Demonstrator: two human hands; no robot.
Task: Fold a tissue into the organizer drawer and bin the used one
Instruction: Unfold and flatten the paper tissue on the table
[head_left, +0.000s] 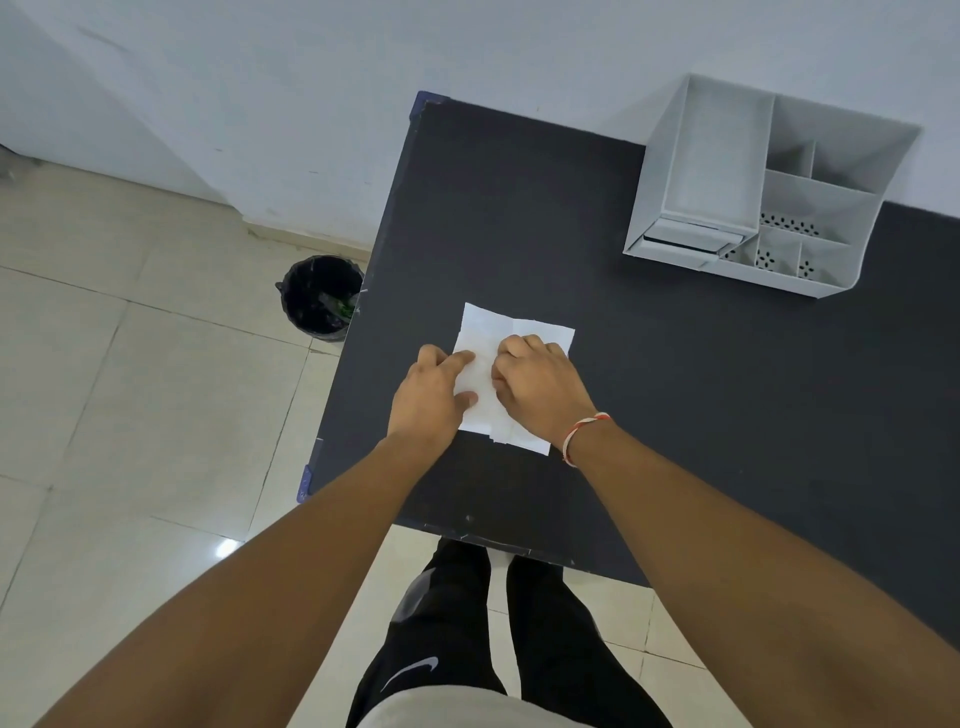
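A white tissue (488, 327) lies flat on the black table (675, 405) near its left edge, with fold creases showing. My left hand (431, 397) rests on the tissue's left side, thumb and forefinger pinching its edge. My right hand (540, 387) presses down on the tissue's middle and right part with curled fingers, covering much of it. The white organizer (769, 192) stands at the table's back right against the wall, its small drawer (691, 242) at the lower front left looking slightly pulled out.
A black bin (319, 296) with a dark liner stands on the tiled floor just left of the table; something green lies inside. The white wall runs behind the table. My legs are at the table's front edge.
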